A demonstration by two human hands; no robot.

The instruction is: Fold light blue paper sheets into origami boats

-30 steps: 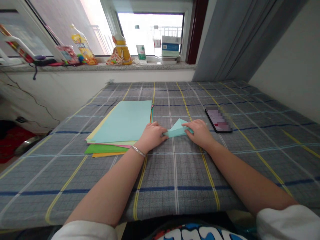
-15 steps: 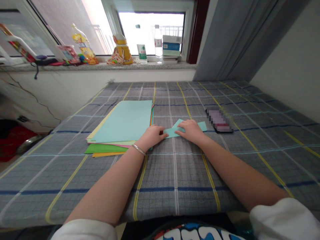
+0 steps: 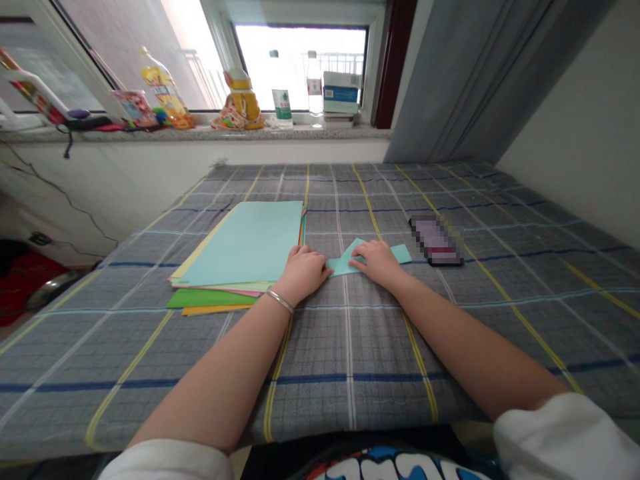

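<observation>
A folded strip of light blue paper [image 3: 341, 266] lies on the plaid cloth, with one pointed flap standing out at its far edge. My left hand [image 3: 305, 272] is closed at the strip's left end, its thumb and fingers pinching the paper there. Across the strip's middle rests my right hand [image 3: 376, 261], fingers curled and pressing the paper against the cloth. The strip's right end sticks out beyond that hand. Just left of my left hand is a stack of coloured paper [image 3: 245, 243], a light blue sheet on top.
A phone [image 3: 436, 241], blurred out, lies to the right on the plaid-covered table [image 3: 310, 400]. Along the windowsill [image 3: 300, 134] stand bottles, boxes [image 3: 341, 93] and a yellow container [image 3: 243, 100]. A grey curtain [image 3: 450, 80] hangs at the right.
My left hand's fingers have curled in more at the strip's left end. My right hand and the paper stay nearly in place; the whole view has shifted slightly.
</observation>
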